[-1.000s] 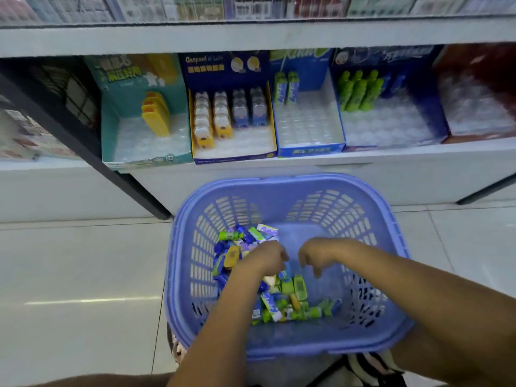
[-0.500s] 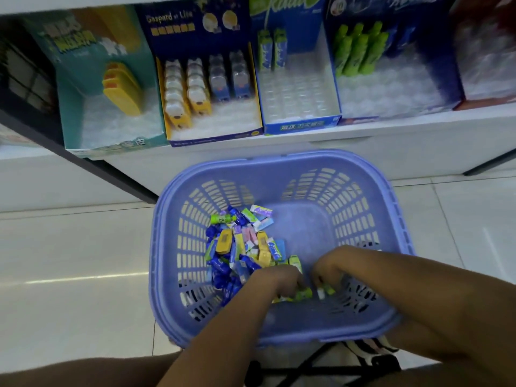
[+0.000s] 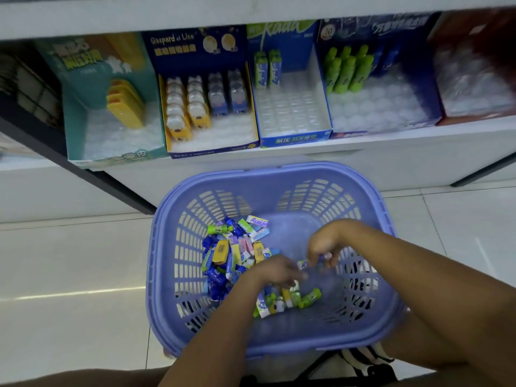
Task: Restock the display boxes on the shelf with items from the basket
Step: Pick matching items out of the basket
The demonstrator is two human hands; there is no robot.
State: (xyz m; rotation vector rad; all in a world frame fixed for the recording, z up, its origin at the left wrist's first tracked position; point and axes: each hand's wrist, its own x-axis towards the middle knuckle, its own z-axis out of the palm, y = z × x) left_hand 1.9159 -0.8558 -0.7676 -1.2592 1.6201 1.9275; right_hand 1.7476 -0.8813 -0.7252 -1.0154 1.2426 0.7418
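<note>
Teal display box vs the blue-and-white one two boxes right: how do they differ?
The teal box holds a row of yellow items; the blue-and-white box holds two green-and-blue packs at its back. The teal box looks wider. Both are mostly empty.

The light is soft, even indoor light with a cool bluish cast, moderate rather than bright. A pale streak of glare lies across the glossy floor (image 3: pixel 83 290) on the left. The shelf (image 3: pixel 279 15) board overhead shades the backs of the display boxes (image 3: pixel 293 107), and the recess at far left is dark. Motion blur smears the fingers of the left hand (image 3: pixel 275 270) and right hand (image 3: pixel 325 244). The red box (image 3: pixel 474 65) at the right edge is soft and hazy. Wide-angle distortion tilts and bows the shelf lines toward the corners.
</note>
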